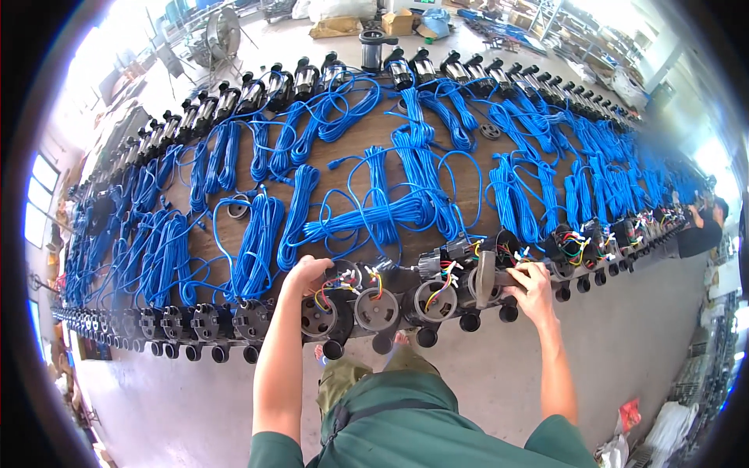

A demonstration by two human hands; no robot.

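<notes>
A row of black pump bodies with round grey open ends (376, 310) lines the near table edge, with coloured wires and white connectors sticking out of several. At the left of this stretch, my left hand (308, 273) is bent closed beside a round grey part (344, 274); what its fingertips hold is partly hidden. To the right, my right hand (532, 290) has its fingers bent and closed at a grey disc-shaped cover (485, 279), which stands nearly edge-on over an open pump end. Between my hands, another open end (435, 300) shows red, yellow and green wires.
Bundles of blue cable (367, 217) cover much of the brown table (343, 148). More black pumps (304, 78) line its far edge, one standing taller (373, 51). Another person (700, 230) works at the far right. White sacks (669, 429) lie on the floor at lower right.
</notes>
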